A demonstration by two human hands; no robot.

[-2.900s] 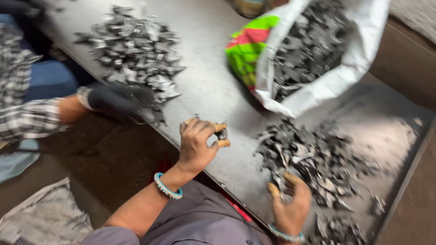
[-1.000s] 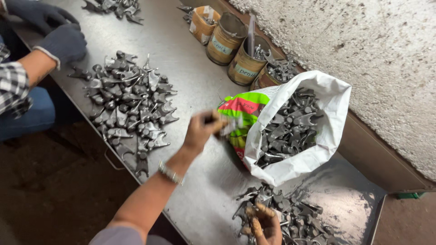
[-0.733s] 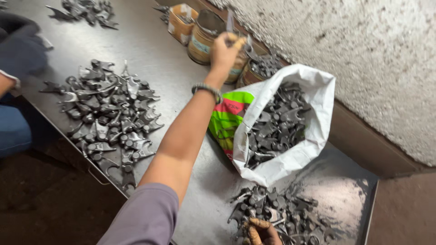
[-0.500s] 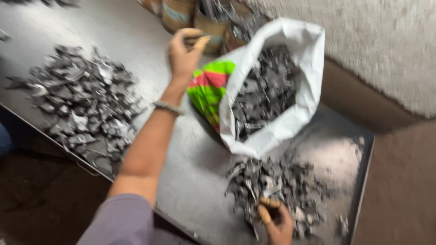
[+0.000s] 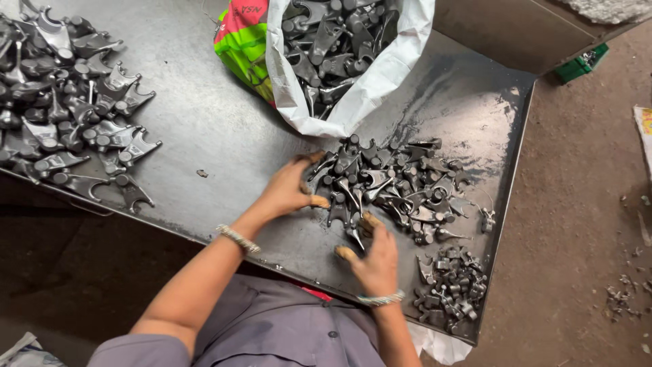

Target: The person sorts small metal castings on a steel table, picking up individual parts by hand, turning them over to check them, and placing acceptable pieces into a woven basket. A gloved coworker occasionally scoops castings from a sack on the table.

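Metal forked parts (image 5: pixel 394 187) at centre frame now have both hands on them: the left hand (image 5: pixel 288 190), earlier reaching toward the tins, has returned. Left grip is loosely curled over the pile's edge; right hand (image 5: pixel 373 255) pinches one part. Sorting from this pile resumes beside the white sack (image 5: pixel 380 75) on the counter (image 5: pixel 204 122).

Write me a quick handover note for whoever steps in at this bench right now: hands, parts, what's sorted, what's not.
Left hand rests on the near pile of dark forked metal parts, fingers spread, nothing clearly gripped.
Right hand touches that pile's front edge.
Open white sack behind it holds more of these parts.
Sorted so far, apparently: the large spread of parts far left and the small cluster by the table's right corner.
Left: near pile and sack.
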